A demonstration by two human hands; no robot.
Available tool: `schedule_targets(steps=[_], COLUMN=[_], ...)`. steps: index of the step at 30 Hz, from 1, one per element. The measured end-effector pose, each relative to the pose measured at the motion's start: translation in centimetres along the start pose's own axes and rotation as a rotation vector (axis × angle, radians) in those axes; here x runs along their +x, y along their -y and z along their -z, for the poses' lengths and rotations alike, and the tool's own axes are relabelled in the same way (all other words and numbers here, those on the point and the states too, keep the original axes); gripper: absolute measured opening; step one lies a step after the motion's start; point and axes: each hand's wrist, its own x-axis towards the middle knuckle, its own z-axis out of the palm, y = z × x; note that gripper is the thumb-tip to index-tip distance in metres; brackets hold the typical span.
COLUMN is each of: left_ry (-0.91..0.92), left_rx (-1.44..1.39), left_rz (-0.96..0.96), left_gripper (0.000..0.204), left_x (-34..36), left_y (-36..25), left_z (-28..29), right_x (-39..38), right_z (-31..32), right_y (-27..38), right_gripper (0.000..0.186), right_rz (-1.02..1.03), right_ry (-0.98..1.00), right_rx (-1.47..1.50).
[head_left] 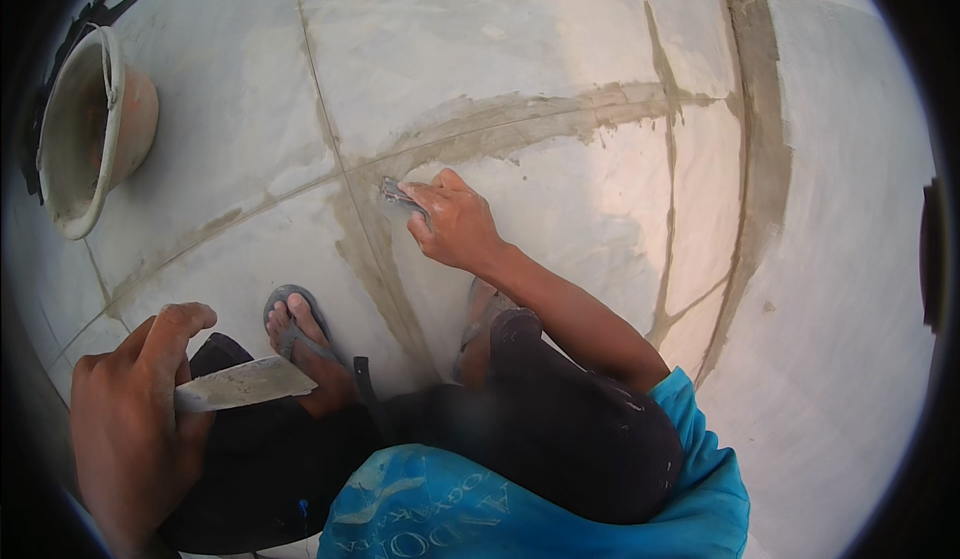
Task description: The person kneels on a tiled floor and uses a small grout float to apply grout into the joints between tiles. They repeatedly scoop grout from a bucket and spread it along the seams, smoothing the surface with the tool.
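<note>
My left hand (130,409) is closed around a wide putty knife (245,385), raised at the lower left above my left knee. Its flat blade points right and is smeared with grey; the hand hides its handle. Out in front, my right hand (455,221) grips a small, flat grey scraper (400,195) with its fingers bent. The scraper's edge is against the floor tile, just right of a spot where two tile joints (344,171) cross. Damp grey-brown grout is smeared along the joints, widest on the line (520,121) running to the right.
At the far left a dirty pale bucket (140,119) lies tilted, its mouth toward the left, with a dark strip of material (100,7) behind it. My sandalled left foot (300,324) stands on the tiles. On the right, a broad grout band (760,109) borders a pale surface (850,209).
</note>
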Motion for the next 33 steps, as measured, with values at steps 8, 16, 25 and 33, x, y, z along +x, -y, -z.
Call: schedule_targets(steps=[8,16,25,33], left_ry=[0.001,0.107,0.006,0.088], left_rx=[-0.008,-0.004,0.101,0.003], left_rz=[-0.056,0.105,-0.007,0.127], left_gripper=[0.063,0.066,0.059,0.062], left_x=[0.4,-0.8,0.3,-1.3], left_y=[-0.4,0.5,-0.4,0.3], left_z=[-0.5,-0.9,-0.2,-0.3], right_x=[-2.1,-1.2,1.8,0.0], right_z=[4.3,9.6,-1.8,4.0], right_y=[-10.6,-10.8,-1.9,-2.3], right_gripper=[0.042,0.036,0.034,0.032], right_rz=[0.209,-0.327,0.086,-0.306], right_ry=[-0.363,-0.359,-0.366,-0.040], right_rx=[-0.541,-0.474,-0.158,0.160])
